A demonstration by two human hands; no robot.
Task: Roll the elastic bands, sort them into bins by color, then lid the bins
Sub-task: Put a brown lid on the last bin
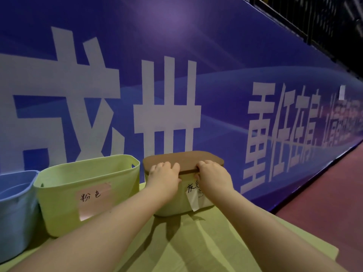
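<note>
Head view: well left of the fingers stands a blue bin (15, 222), then an unlidded green bin (59, 203) with a pink label (94, 199), just beside the left hand (164, 173). Both hands grip the near edge of the brown lid (182, 157), fingers (167, 165) curled on top and thumbs beneath, with the right hand (214, 173) close alongside. Under the fingers the lid lies over the right green bin (176, 203) on the tabletop (196, 242). It looks stiff, flat and light, so edge holds suit it, and even pressure should seat it. Its long axis runs left to right, broad face up, roughly level.
</note>
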